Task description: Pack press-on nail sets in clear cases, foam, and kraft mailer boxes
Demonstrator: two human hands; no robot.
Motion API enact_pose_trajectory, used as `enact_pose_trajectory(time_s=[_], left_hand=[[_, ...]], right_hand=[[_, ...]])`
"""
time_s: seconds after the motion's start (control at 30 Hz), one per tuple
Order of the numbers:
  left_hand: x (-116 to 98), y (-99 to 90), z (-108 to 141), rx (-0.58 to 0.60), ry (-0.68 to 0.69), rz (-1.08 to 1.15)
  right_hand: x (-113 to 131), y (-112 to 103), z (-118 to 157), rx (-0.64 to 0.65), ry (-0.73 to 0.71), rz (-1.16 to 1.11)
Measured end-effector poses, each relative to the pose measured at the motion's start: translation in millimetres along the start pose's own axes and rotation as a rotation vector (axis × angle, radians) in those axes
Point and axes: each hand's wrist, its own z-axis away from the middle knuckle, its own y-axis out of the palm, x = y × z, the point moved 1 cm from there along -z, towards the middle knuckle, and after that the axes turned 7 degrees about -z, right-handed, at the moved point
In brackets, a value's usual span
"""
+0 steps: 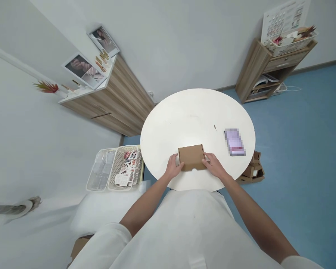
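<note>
A small brown cardboard box (192,157), its lid closed, lies flat near the front edge of the round white table (190,116). My left hand (173,167) grips its left side, with the thumb on the front left corner. On the right side, my right hand (213,165) holds the box the same way, thumb near the front corner and fingers along the edge. What is inside the box is hidden.
A blurred purple rectangular item (235,142) lies on the table's right. Left of the table stand a white basket of printed cards (126,168) and a bin of clear plastic packs (100,170). Cardboard boxes (253,170) sit below right. A wooden cabinet (123,97) stands behind left.
</note>
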Motion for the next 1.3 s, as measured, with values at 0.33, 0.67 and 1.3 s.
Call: enact_pose_trajectory(time_s=[0.33,0.67,1.3], left_hand=[[-8,-3.0,10,-0.013,0.048,0.239],[-15,-14.4,-8,-0.135,-0.02,-0.03],[-13,-25.3,-6,-0.206,0.099,0.104]], right_hand=[[14,-1,7,-0.004,-0.083,-0.026],[41,-5,-11,-0.185,-0.009,0.047],[41,-4,1,-0.193,-0.228,-0.002]])
